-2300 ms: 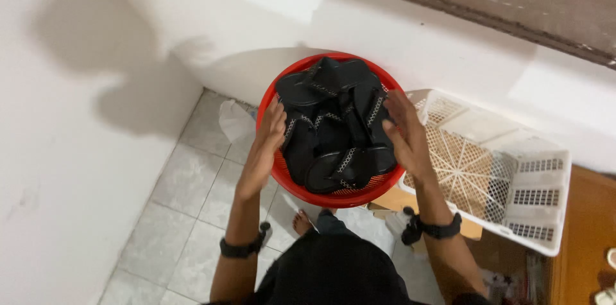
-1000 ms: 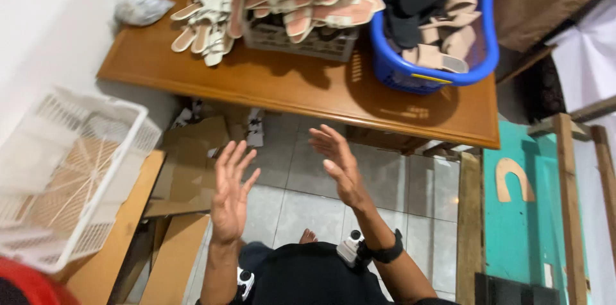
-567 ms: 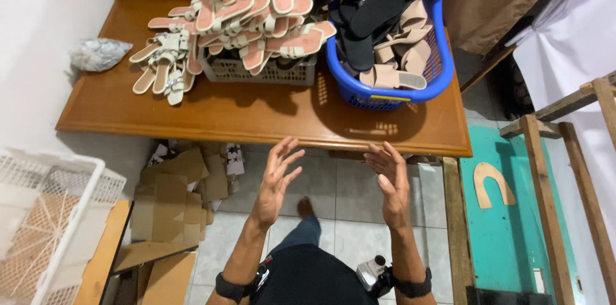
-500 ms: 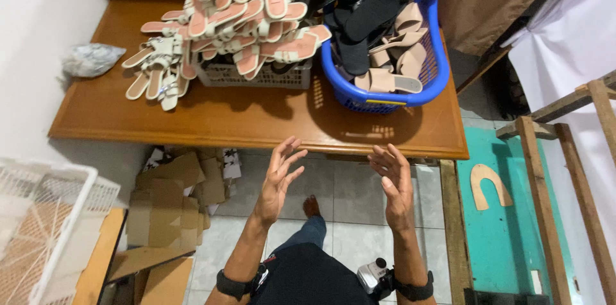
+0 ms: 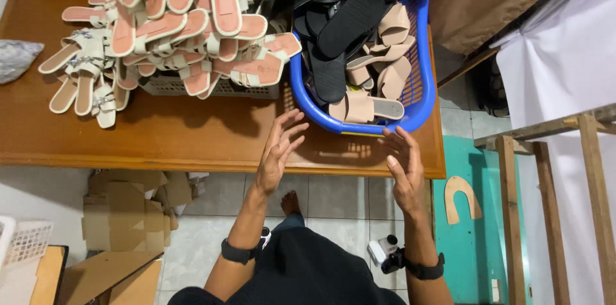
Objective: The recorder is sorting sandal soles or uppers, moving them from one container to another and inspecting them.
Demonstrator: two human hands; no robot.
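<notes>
Above the desk (image 5: pixel 192 138) edge, both empty hands, left hand (image 5: pixel 277 151) and right hand (image 5: pixel 403 167), are spreading fingers toward the heavy-looking blue basket (image 5: pixel 420 61), likely best gripped at its stiff rim

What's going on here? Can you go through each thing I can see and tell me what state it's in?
Left hand: open, fingers spread, empty, over the table edge.
Right hand: open, empty, just short of the basket.
Blue basket: on the table, full of black and beige sandals.
Grey crate: heaped over with pink and cream sandals, some spilled onto the table.
Wooden table: loaded, front strip bare.
Cardboard pieces: flattened on the floor.
</notes>
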